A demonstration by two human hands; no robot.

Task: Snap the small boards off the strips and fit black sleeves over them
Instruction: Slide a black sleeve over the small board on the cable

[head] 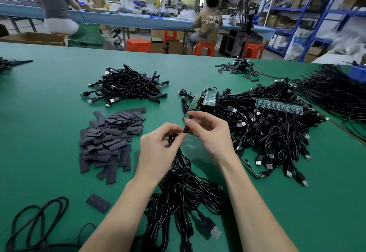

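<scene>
Head view: I log my left hand [161, 148] and right hand [210, 131] both pinching one black sleeve [186, 126] at centre; loose sleeve pile [111, 139] at nine o'clock; board strip [200, 101] at twelve.

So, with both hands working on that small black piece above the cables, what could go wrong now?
1. The black sleeve is only pinched between the left hand and right hand; it may slip.
2. Its cable hangs into the cable bundle below, so pulling might tangle it.
3. The sleeve pile is close by and could scatter.
</scene>
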